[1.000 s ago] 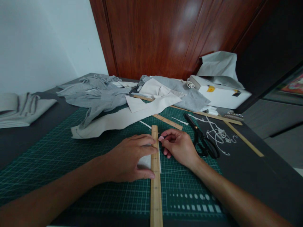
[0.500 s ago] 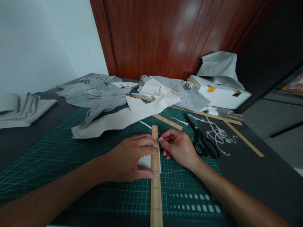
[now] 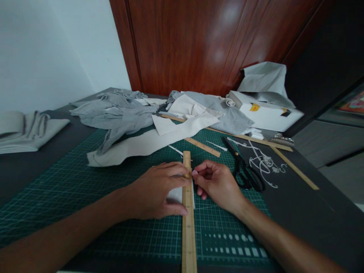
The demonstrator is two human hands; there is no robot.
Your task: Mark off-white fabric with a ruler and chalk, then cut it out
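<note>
My left hand (image 3: 159, 189) presses a wooden ruler (image 3: 187, 227) down, its fingers spread and the thumb apart near the ruler's left edge. Beneath the ruler lies a small piece of pale fabric (image 3: 175, 194), partly covered by that hand. Close against the ruler's right edge, my right hand (image 3: 214, 182) pinches a small pink piece of tailor's chalk (image 3: 195, 172) between thumb and forefinger. Both hands are over a green cutting mat (image 3: 136, 239) with a white grid. Black-handled scissors (image 3: 247, 172) lie just right of my right hand.
A long cream fabric strip (image 3: 133, 148) and a second wooden ruler (image 3: 203, 146) lie beyond my hands. Grey cloth (image 3: 119, 112) is heaped at the back left, folded fabric (image 3: 31, 132) at far left. White cord (image 3: 264, 161) and a white box (image 3: 270, 117) are on the right.
My right hand with the chalk has slid slightly toward me along the ruler's right edge. The left hand keeps its place on the ruler; the whole view has shifted slightly.
</note>
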